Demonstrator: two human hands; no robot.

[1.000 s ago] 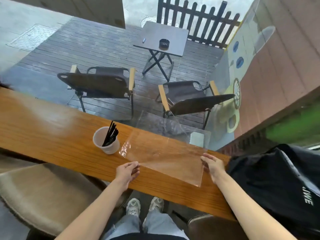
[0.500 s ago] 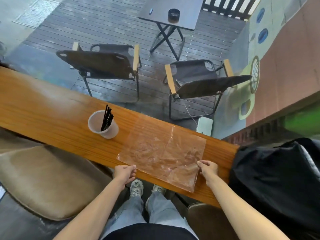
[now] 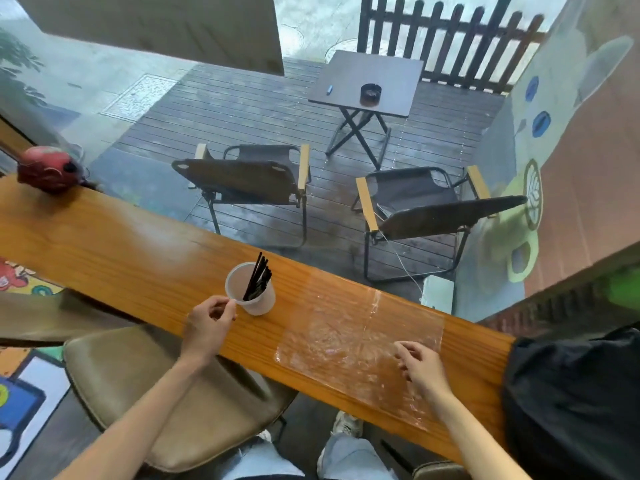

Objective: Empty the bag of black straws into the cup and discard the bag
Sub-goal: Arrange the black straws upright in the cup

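Straws (image 3: 257, 278) upright in cup (image 3: 252, 294), left hand (image 3: 207, 323) fingers curled at its rim, right hand (image 3: 423, 368) fingers loosely bent on flat bag (image 3: 349, 337), table (image 3: 121, 251).

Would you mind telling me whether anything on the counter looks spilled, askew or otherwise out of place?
Nothing is spilled: the black straws all stand inside the upright cup. The one oddity is the empty clear bag, lying flat and crinkled on the wooden counter, its near corner overhanging the edge, not yet discarded.

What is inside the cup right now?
The cup holds a bunch of black straws, leaning right, tips above the rim. Their bottom ends are blurred by the cloudy wall.
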